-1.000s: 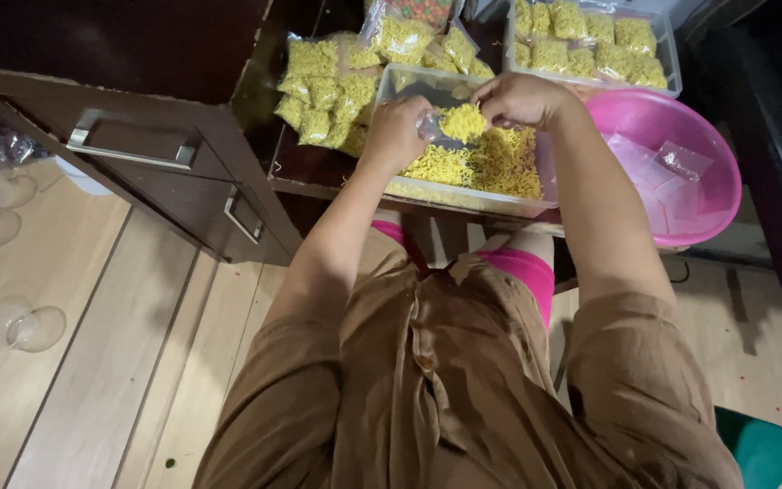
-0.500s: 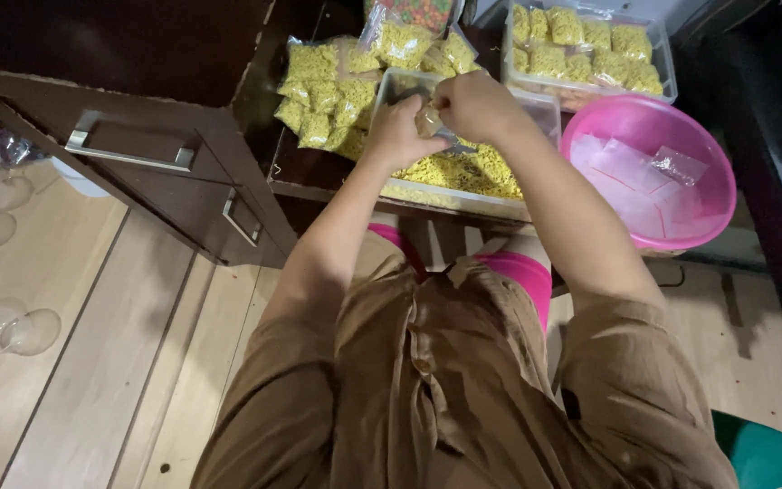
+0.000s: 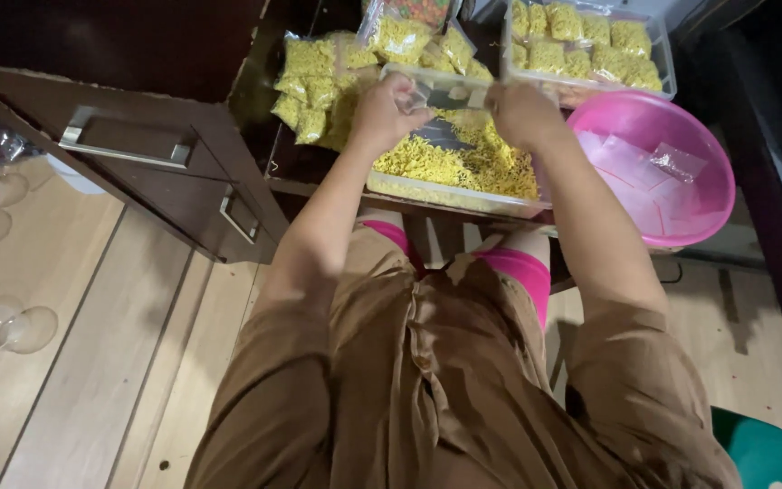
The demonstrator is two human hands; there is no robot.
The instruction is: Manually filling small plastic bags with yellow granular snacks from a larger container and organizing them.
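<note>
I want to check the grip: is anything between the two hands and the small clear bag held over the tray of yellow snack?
Nothing visible does. The left hand and the right hand each pinch one end of the small clear bag, stretched between them above the clear tray of yellow snack.

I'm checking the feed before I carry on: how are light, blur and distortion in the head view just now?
Head view: light is warm and uneven, bright on the pink plastic basin and the clear tray of yellow noodle snack, dark along the top left and right edge; the left hand and right hand are slightly soft; the clear plastic bag between them glints; wide-angle bending shows at the edges.
</note>
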